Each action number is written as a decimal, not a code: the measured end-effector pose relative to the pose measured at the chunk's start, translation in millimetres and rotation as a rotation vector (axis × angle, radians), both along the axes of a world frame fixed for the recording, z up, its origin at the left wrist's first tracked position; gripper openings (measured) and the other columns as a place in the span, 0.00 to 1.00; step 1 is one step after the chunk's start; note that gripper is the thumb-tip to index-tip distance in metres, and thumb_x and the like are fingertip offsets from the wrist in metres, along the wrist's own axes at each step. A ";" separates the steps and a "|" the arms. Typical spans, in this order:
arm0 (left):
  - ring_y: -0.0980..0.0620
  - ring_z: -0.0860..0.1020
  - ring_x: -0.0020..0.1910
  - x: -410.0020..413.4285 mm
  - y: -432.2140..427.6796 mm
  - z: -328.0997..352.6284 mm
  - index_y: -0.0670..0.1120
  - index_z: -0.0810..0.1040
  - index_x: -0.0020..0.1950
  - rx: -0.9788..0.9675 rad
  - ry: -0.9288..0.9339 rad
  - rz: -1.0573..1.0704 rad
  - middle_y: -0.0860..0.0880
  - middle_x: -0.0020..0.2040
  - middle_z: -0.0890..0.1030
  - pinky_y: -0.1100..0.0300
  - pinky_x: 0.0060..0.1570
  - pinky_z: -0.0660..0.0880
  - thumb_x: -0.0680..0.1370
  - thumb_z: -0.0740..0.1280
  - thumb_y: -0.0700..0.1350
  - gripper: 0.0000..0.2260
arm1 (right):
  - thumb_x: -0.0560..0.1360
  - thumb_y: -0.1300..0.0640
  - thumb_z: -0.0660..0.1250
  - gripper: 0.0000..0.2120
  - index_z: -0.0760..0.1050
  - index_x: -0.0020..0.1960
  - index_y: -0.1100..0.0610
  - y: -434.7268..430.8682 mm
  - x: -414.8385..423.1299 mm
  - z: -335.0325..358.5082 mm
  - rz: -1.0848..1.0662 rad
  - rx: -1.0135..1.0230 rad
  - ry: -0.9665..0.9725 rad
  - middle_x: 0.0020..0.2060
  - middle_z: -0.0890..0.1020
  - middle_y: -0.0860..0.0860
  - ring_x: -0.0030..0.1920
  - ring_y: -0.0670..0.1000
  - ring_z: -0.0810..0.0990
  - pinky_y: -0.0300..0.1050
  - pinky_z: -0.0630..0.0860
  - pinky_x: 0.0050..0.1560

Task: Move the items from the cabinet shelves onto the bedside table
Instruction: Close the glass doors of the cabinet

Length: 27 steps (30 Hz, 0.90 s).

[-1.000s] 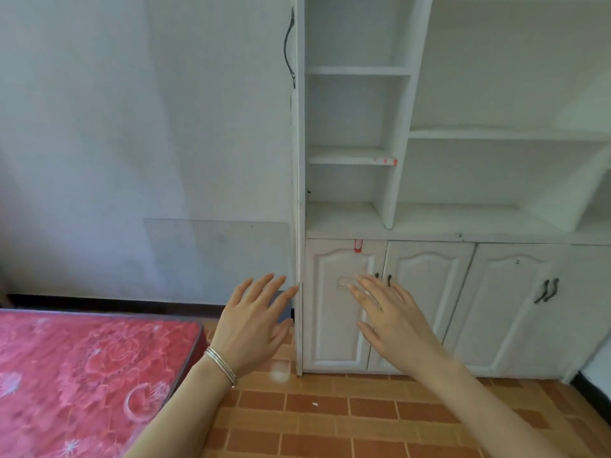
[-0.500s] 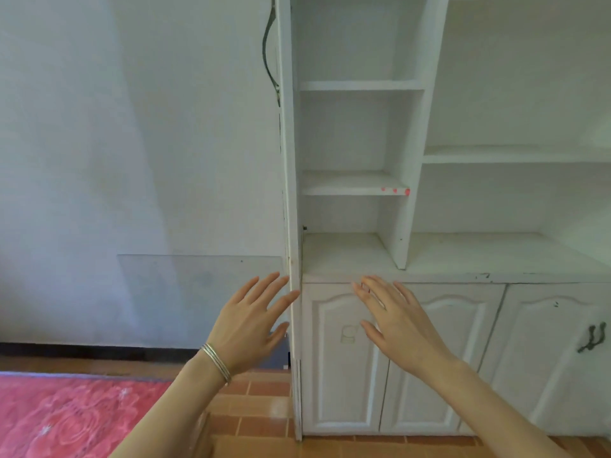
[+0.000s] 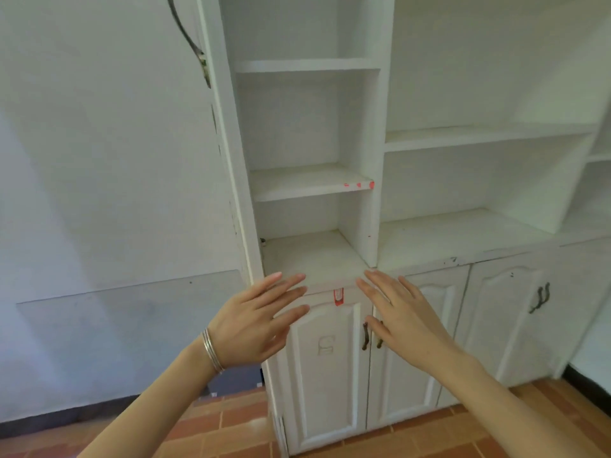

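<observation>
Hands are both out in front of you, palms down and holding nothing: your left hand [image 3: 254, 322] and your right hand [image 3: 406, 322] have their fingers straight and spread. The left fingers [image 3: 284, 285] point up to the right and the right fingers [image 3: 377, 285] up to the left, with the tips near each other but apart. Thin silver bangles [image 3: 211, 350] ring your left wrist. Just beyond both sets of fingertips runs the front edge of the lowest open shelf [image 3: 314, 256] of the white cabinet [image 3: 373, 127]; whether the tips touch that edge cannot be told from this view. Between your two hands, just below that edge, hangs a small red tag [image 3: 338, 296], and under your right fingers sit the dark handles [image 3: 365, 337] of two cupboard doors. Above your fingers the narrow column carries a middle shelf [image 3: 307, 183] with red marks [image 3: 358, 185] at its right front edge, and a higher shelf [image 3: 307, 65] over that. Up and to the right of your right fingers a wide shelf [image 3: 479, 137] spans the larger bay. At the back left corner of the lowest shelf, beyond your left fingers, sits a small dark object [image 3: 263, 241], too small to identify. Below your forearms lies red-brown tiled floor [image 3: 231, 424]
</observation>
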State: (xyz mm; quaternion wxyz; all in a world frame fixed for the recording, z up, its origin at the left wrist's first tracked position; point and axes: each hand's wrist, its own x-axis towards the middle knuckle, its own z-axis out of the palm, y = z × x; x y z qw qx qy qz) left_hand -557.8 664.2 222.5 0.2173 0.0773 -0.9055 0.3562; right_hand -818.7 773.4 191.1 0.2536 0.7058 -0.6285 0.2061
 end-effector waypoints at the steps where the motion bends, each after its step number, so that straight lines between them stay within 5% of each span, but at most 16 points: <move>1: 0.46 0.62 0.72 -1.8 -5.1 -1.4 0.47 0.80 0.59 -0.013 -0.006 -0.033 0.45 0.64 0.77 0.51 0.74 0.50 0.73 0.63 0.46 0.17 | 0.69 0.55 0.73 0.30 0.68 0.68 0.58 -0.9 -0.9 -1.5 -0.023 -0.003 -0.011 0.66 0.73 0.55 0.66 0.54 0.71 0.57 0.68 0.64; 8: 0.48 0.66 0.69 -21.0 -14.2 -0.6 0.48 0.82 0.54 -0.020 -0.001 -0.237 0.48 0.58 0.81 0.53 0.73 0.50 0.72 0.62 0.47 0.14 | 0.71 0.57 0.72 0.28 0.68 0.68 0.60 -0.2 2.3 -15.3 -0.179 0.009 -0.066 0.66 0.73 0.58 0.65 0.56 0.72 0.58 0.67 0.64; 13: 0.47 0.77 0.53 -55.2 -17.9 -1.2 0.46 0.81 0.44 -0.002 -0.043 -0.316 0.49 0.40 0.81 0.54 0.72 0.51 0.73 0.61 0.47 0.10 | 0.72 0.57 0.70 0.26 0.68 0.68 0.61 14.0 0.0 -24.4 -0.291 0.031 -0.089 0.66 0.72 0.59 0.64 0.58 0.73 0.60 0.67 0.63; 17: 0.46 0.75 0.43 -92.8 -21.2 -1.1 0.45 0.78 0.37 -0.009 -0.037 -0.392 0.49 0.34 0.77 0.55 0.63 0.59 0.73 0.60 0.48 0.11 | 0.74 0.52 0.59 0.24 0.69 0.68 0.60 39.2 -5.0 -28.0 -0.422 0.044 -0.096 0.65 0.73 0.59 0.63 0.57 0.73 0.58 0.68 0.62; 23: 0.46 0.73 0.37 -150.5 -27.3 1.8 0.45 0.74 0.33 -0.019 0.008 -0.476 0.49 0.30 0.74 0.53 0.53 0.66 0.73 0.61 0.49 0.12 | 0.74 0.54 0.68 0.26 0.67 0.70 0.56 62.2 -34.2 -31.8 -0.539 0.087 -0.085 0.67 0.72 0.55 0.65 0.54 0.71 0.53 0.62 0.66; 27: 0.46 0.74 0.35 -190.9 -38.3 0.2 0.45 0.74 0.32 -0.012 0.024 -0.495 0.49 0.29 0.74 0.54 0.51 0.65 0.73 0.61 0.48 0.12 | 0.77 0.50 0.58 0.23 0.65 0.70 0.55 56.5 -72.4 -31.4 -0.551 0.109 -0.058 0.67 0.72 0.54 0.65 0.52 0.71 0.54 0.64 0.66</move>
